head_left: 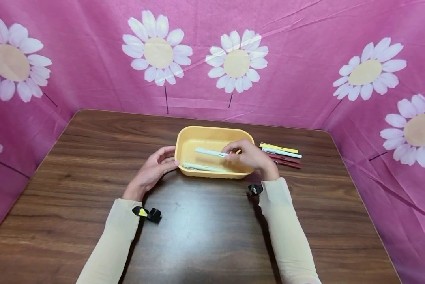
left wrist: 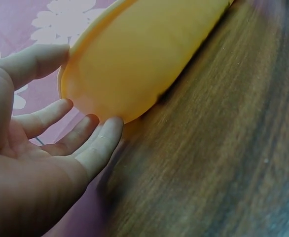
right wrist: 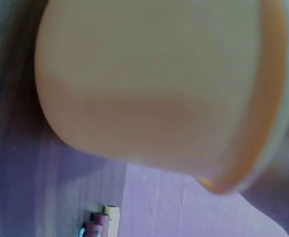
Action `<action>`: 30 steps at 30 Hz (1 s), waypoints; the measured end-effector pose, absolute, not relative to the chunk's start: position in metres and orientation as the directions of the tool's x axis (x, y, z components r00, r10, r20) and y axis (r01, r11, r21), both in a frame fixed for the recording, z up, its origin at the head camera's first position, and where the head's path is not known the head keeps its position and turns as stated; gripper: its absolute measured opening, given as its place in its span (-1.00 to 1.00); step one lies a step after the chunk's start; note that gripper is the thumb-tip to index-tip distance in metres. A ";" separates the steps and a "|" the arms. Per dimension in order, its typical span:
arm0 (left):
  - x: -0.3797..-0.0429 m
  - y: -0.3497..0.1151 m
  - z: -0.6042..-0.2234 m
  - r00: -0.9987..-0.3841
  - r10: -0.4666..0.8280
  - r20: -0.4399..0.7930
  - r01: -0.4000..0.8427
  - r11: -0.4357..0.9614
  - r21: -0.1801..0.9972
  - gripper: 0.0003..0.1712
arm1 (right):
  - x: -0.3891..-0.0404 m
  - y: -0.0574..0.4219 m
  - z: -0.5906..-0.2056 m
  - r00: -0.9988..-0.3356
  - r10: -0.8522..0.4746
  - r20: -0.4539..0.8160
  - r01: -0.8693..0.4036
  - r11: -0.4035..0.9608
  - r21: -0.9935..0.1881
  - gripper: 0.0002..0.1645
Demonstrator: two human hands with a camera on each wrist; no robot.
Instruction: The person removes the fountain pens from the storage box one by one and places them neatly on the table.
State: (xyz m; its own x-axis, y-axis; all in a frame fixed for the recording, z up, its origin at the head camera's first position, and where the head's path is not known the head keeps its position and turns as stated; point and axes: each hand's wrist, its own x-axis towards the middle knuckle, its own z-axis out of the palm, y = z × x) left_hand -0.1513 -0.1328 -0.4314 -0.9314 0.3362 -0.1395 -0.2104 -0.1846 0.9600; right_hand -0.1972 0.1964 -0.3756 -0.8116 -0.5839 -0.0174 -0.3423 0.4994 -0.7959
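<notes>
My right hand (head_left: 249, 154) pinches a pale blue pen (head_left: 209, 152) by one end, holding it over the yellow plastic container (head_left: 214, 174). A pale green pen (head_left: 202, 167) lies inside along the near wall. At the container's left end, my left hand (head_left: 155, 169) has its thumb at the rim and its fingers curved against the outer wall. That outer wall (left wrist: 129, 59) fills much of the left wrist view, with the fingertips (left wrist: 112, 127) right on it. In the right wrist view the container (right wrist: 154, 74) hides the right hand's fingers and the held pen.
Several pens lie side by side right of the container: a yellow pen (head_left: 279, 148), a pale blue one (head_left: 283, 153) and dark red ones (head_left: 285, 161). Everything rests on a brown wood-grain table (head_left: 73, 185). A pink flowered cloth (head_left: 198, 94) hangs behind.
</notes>
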 end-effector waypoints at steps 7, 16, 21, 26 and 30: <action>-0.151 -0.133 -0.434 -0.934 0.333 -0.132 -0.208 -0.204 0.957 -0.28 | -0.193 0.204 -0.368 -0.828 -0.560 -0.024 -0.330 0.521 -0.787 -0.82; -0.152 -0.132 -0.430 -0.931 0.343 -0.125 -0.209 -0.219 0.953 -0.29 | -0.188 0.220 -0.364 -0.840 -0.542 -0.005 -0.346 0.544 -0.765 -0.84; -0.153 -0.131 -0.429 -0.932 0.341 -0.124 -0.209 -0.223 0.952 -0.29 | -0.186 0.230 -0.360 -0.854 -0.521 0.005 -0.339 0.547 -0.766 -0.84; -0.153 -0.131 -0.431 -0.930 0.344 -0.127 -0.212 -0.223 0.951 -0.29 | -0.182 0.240 -0.360 -0.855 -0.519 0.030 -0.353 0.537 -0.766 -0.86; -0.152 -0.132 -0.432 -0.930 0.344 -0.130 -0.215 -0.223 0.951 -0.29 | -0.178 0.247 -0.359 -0.852 -0.521 0.040 -0.360 0.530 -0.768 -0.86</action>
